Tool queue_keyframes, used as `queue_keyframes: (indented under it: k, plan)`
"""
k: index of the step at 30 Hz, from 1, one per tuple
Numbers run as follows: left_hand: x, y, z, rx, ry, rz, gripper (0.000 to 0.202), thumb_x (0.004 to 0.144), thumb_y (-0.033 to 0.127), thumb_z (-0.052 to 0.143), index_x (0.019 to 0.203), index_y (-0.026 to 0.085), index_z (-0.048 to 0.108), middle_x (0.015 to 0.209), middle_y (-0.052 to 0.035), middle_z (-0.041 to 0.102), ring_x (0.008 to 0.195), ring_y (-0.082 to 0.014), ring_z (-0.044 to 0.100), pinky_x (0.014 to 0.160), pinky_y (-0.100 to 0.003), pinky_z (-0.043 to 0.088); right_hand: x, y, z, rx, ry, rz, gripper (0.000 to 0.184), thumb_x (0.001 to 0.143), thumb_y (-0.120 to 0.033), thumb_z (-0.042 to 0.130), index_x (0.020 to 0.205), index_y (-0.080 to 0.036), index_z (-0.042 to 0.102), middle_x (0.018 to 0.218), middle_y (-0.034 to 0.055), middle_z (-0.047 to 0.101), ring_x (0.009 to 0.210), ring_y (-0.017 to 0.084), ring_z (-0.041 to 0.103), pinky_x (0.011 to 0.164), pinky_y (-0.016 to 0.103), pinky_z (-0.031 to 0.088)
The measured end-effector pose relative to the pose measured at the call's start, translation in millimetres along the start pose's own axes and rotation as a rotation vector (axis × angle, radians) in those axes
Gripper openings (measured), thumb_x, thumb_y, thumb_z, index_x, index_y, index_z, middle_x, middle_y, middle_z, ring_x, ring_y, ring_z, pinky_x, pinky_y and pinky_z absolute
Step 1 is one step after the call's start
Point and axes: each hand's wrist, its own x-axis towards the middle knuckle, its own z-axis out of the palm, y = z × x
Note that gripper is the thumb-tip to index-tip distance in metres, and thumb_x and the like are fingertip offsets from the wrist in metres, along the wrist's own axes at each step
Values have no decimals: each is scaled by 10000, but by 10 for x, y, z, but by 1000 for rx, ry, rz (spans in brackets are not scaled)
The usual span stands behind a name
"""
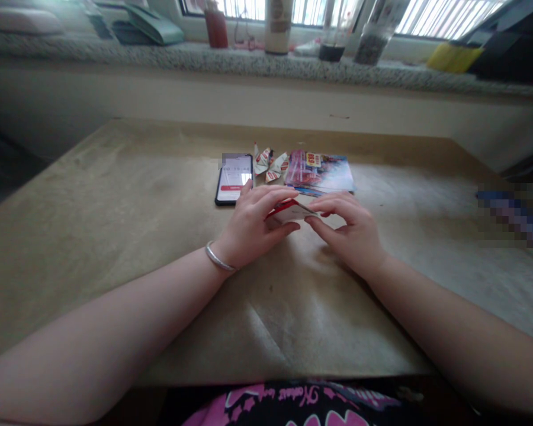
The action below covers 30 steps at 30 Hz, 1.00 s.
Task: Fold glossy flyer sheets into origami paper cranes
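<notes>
A tan worktop (71, 231) fills most of the frame, with a speckled windowsill (240, 62) bearing bottles across the top. The left hand (253, 222), at centre, curls its fingers over a folded red-and-white paper, the thumb along its lower edge. The right hand (353, 234), right of centre, pinches the paper's right-hand corner between thumb and fingers. Just above centre, right of the middle, lies a stack of colourful printed sheets (333, 173); left of it, a phone (231, 177) lies screen up beside the left fingertips. The folded paper (291, 213) sits mid-frame between both hands. Smaller folded paper pieces (273, 167) lie between phone and stack.
</notes>
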Motion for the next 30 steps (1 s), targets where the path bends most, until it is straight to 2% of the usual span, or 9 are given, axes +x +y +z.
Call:
queue_keyframes:
  k: [4,8,11,15,20,27,30]
  plan:
    - [10,23,-4,-55,69,71,351,830,352,681,1140,221,581,1148,-52,662,1091,-180,603,1063,-400,341,6,-40,2,-38,15,-23,83,806,-186,674,869,-240,673,851,23,719,839,186,655,790,380,522]
    - [25,81,-22,-87,185,103,244,824,356,692,1022,231,626,1047,-29,688,1003,-159,627,1006,-367,404,15,-67,-7,-76,8,-65,89,808,-184,673,875,-242,671,853,28,716,839,185,655,791,375,523]
    - [33,120,-34,-122,225,143,180,808,331,714,942,234,645,983,-13,697,960,-148,632,970,-352,429,20,-81,-24,-90,14,-95,111,804,-170,676,893,-235,671,863,38,716,852,189,655,801,373,520]
    - [34,132,-40,-159,231,171,138,801,304,724,898,238,652,959,-7,697,961,-146,629,966,-354,432,26,-91,-56,-72,37,-139,137,797,-154,680,902,-240,659,884,37,706,868,188,650,811,374,515]
    - [37,78,-29,-140,216,134,142,796,337,725,865,233,657,955,-18,700,945,-160,638,937,-368,450,23,-73,-73,-57,66,-174,141,792,-176,692,902,-254,652,917,30,693,882,189,645,820,380,510]
    - [38,47,-46,-119,168,172,129,804,351,716,908,283,682,968,1,699,951,-156,637,948,-374,444,10,-48,-69,-17,56,-143,141,804,-187,686,911,-276,662,899,20,697,869,190,651,806,379,519]
    - [38,60,-54,-134,143,134,100,822,362,694,891,289,691,944,5,706,938,-151,640,941,-371,458,6,-49,-69,0,44,-117,125,808,-204,684,902,-285,666,895,16,702,859,191,654,798,384,523]
